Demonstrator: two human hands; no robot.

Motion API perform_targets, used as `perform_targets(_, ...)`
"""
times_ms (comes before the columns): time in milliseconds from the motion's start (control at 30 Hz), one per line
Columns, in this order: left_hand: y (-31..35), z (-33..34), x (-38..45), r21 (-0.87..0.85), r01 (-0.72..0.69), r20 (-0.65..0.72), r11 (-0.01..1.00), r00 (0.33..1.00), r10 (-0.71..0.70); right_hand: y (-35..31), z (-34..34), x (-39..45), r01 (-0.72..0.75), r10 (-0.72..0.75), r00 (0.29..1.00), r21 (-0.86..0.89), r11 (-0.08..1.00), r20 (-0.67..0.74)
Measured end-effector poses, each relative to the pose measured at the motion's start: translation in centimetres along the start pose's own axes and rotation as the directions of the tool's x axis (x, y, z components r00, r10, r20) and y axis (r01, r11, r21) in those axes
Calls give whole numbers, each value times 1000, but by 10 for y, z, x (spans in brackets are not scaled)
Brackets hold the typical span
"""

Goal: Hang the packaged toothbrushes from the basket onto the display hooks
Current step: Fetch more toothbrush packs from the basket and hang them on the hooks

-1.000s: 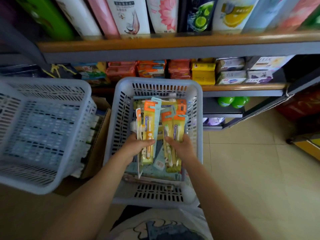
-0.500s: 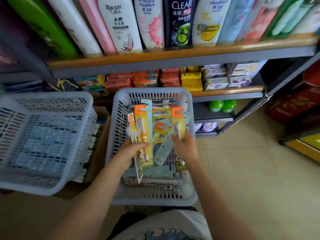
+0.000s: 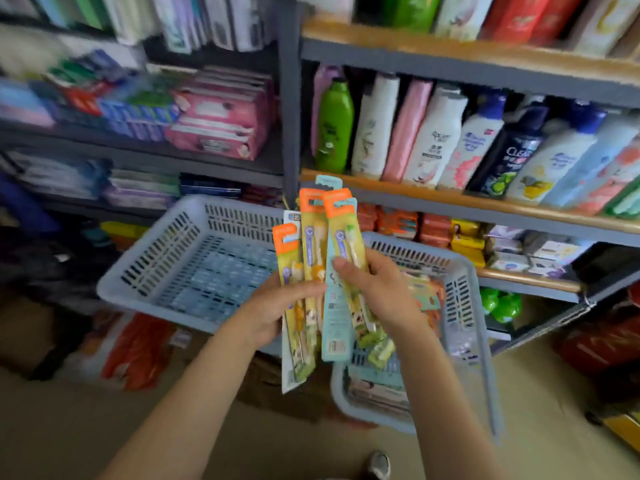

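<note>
Both hands hold a fanned bundle of flat carded toothbrush packs with orange header tabs and yellow-green blister fronts (image 3: 313, 258), raised above and between two pale blue-grey slotted plastic baskets. The left hand (image 3: 277, 313) has its fingers and thumb curled round the lower half of the left packs; the right hand (image 3: 375, 292) grips the right packs, thumb across the front of one, with a teal-backed card (image 3: 334, 323) sandwiched among them. The right-hand basket (image 3: 464, 306), directly beneath the right wrist, holds further packs; the left-hand basket (image 3: 194, 258) appears to hold none, though blur limits certainty. No display hooks can be identified in this view; the grey metal shelving (image 3: 291, 98) carries shampoo bottles (image 3: 429, 136) and boxed goods only. Assessment of handling: the packs look light, thin and moderately stiff, with glossy plastic fronts likely to slide against one another when fanned. The blister resists crushing, but the card would crease if bent. The punched hang slot at each header tab should remain unobstructed; the mid-to-lower card grip seen here suits that. Feeding one pack at a time, pinched just beneath the tab, appears the safer course for meeting a hook.
</note>
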State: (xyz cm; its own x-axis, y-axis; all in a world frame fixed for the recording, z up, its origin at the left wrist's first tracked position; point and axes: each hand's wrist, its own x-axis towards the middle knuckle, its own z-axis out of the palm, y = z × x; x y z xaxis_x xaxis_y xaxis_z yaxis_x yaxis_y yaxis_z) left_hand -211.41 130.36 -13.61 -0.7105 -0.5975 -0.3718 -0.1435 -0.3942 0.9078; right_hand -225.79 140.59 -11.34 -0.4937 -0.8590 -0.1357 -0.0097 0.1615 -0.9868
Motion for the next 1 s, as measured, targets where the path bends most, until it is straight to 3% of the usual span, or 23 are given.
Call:
perform_targets(200, 35, -146, -92, -76, -158, -188, 984, 972, 141, -61, 181, -5, 88, -81, 987, -44, 995, 136)
perform_targets(500, 70, -292, -151, -184, -367, -476, 912, 845, 244, -100, 337, 18, 66, -81, 970, 74, 995, 230)
perform_targets(700, 117, -369, -126, -90, -428, -571, 899, 762, 306, -116, 404, 81, -38, -19, 921, 139, 990, 390)
perform_targets(1000, 229, -475, -29, 0, -466, -599, 885, 709, 373, -167, 458, 232, 231, -329, 827, 259, 938, 455)
